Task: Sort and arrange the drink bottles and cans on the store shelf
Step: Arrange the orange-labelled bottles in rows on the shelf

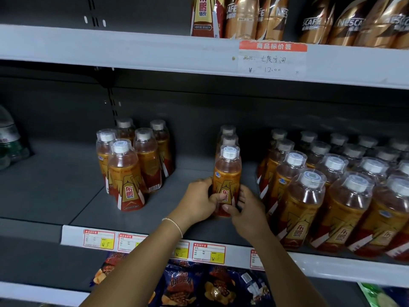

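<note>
An orange energy-drink bottle (pixel 228 171) with a white cap stands upright at the front of a short row of three on the grey middle shelf (pixel 66 187). My left hand (pixel 199 201) grips its lower left side, thumb across the label. My right hand (pixel 245 209) holds its lower right side, fingers curled round the base. A cluster of several like bottles (pixel 130 165) stands to the left. A large block of the same bottles (pixel 327 191) fills the right.
Brown coffee bottles (pixel 332 21) and one energy-drink bottle (pixel 204 16) stand on the upper shelf above a price tag (pixel 272 59). Green-labelled water bottles (pixel 10 138) sit far left. Snack bags (pixel 199 284) hang below the price strip (pixel 155 242).
</note>
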### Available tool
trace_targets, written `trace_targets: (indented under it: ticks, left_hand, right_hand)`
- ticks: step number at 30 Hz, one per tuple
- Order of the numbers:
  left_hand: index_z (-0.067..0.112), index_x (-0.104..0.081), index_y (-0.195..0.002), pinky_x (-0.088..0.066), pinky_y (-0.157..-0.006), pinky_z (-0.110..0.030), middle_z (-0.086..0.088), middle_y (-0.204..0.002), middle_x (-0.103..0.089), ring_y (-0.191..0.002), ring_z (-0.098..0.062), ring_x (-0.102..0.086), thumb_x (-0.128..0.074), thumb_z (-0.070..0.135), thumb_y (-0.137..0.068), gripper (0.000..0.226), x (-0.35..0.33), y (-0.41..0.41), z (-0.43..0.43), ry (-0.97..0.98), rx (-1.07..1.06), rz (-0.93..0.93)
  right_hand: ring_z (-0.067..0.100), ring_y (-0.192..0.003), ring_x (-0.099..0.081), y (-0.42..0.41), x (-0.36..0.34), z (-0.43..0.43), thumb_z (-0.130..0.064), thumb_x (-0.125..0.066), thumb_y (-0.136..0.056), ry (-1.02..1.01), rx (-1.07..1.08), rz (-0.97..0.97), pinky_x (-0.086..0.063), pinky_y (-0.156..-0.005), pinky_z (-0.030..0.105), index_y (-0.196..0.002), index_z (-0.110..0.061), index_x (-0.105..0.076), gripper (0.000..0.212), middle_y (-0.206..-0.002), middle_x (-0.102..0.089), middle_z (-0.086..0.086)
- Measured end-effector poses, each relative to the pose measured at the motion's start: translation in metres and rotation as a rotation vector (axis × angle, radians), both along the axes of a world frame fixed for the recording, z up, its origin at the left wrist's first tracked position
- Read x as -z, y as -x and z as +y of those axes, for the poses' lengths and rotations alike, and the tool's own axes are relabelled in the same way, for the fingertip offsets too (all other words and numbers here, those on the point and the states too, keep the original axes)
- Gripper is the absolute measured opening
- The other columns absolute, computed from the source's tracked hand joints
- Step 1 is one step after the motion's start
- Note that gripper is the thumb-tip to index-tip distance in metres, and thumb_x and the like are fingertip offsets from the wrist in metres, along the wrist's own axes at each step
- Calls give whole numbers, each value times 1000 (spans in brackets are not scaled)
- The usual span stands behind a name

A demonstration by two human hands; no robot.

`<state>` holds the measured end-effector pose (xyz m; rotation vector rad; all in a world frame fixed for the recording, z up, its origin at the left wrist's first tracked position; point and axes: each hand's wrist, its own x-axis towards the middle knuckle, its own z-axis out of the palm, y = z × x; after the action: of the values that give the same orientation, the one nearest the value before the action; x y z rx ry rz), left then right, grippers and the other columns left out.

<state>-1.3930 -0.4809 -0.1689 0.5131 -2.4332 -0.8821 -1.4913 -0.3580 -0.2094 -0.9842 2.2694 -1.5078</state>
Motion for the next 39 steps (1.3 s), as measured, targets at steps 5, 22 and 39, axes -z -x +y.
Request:
trace_targets:
  ticks: [5, 22, 39]
  left_hand:
    - [18, -59, -127, -42, -96, -23, -5, -119, -64, -110, -17, -57, -67, 31, -89, 41, 2, -2, 5, -20, -21, 29]
    - [10, -70, -110, -45, -80, -8, -1, -99, -71, -91, -10, -65, -64, 15, -91, 21, -13, -107, -59, 49, -175, 271]
    - [28, -48, -71, -33, -58, -13, 11, -73, -57, -74, -13, -57, -33, 40, -102, 36, 10, -168, -117, -188, -408, 154]
  right_hand:
    - [13, -121, -57, -5, -3, 0, -13, -71, -88, -52, 10, 35, -47, -105, 44, -138, -26, -46, 57, -128, -61, -5]
    - [8, -58, -57, -84, -26, -71, -29, -70, -85, -48, -87, 502, -48, -59, 25, -75, -24, -63, 13, -57, -56, -12]
    - [8, -92, -70, -137, -10, -170, -22, -78, -82, -111, -197, 216, -58, -84, 32, -110, -18, -62, 33, -101, -74, -5]
